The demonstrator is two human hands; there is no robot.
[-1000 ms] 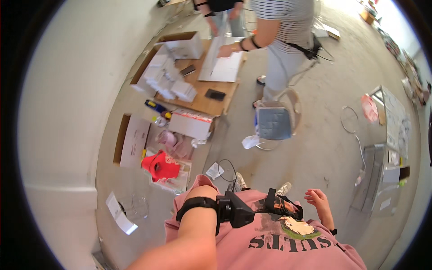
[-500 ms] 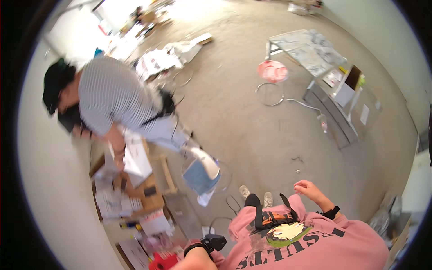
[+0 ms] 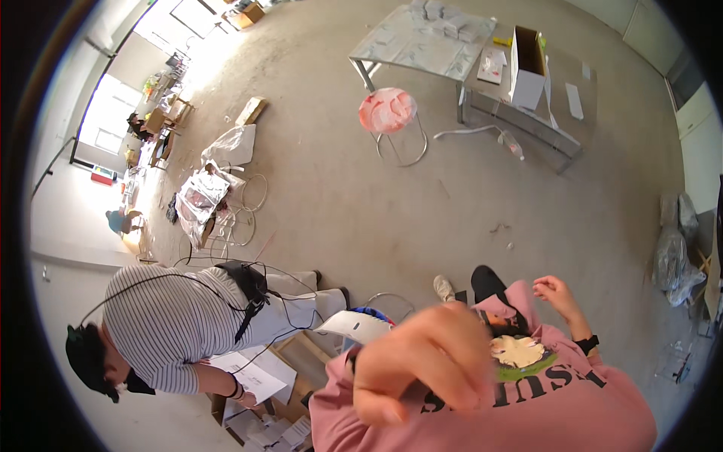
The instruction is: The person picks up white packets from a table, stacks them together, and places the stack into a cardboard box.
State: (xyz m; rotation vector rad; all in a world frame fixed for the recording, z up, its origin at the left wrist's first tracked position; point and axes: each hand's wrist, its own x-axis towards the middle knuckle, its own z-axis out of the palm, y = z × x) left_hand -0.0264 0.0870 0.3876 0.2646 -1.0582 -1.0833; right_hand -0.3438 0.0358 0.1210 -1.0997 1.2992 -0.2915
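Observation:
My left hand (image 3: 429,358) is raised close in front of my chest, large and a little blurred. Its fingers bend loosely downward, with a gap between thumb and fingers, and nothing shows in it. My right hand (image 3: 556,294) hangs out to my right, fingers slightly bent and apart, holding nothing. A black band (image 3: 587,344) circles my right wrist. Both hands are clear of any object. The front of my pink top (image 3: 542,407) lies behind the left hand.
On my left a person in a striped shirt (image 3: 166,316) bends over a white sheet or box panel (image 3: 252,373). Ahead stand a red-and-white stool (image 3: 388,111) and a marble-patterned table (image 3: 410,49). An open white box (image 3: 527,87) tops another table. Plastic bags (image 3: 670,256) lie right.
My view has turned left, and the tables and stool sit further left in it. My left hand has risen from the lower edge to in front of my chest.

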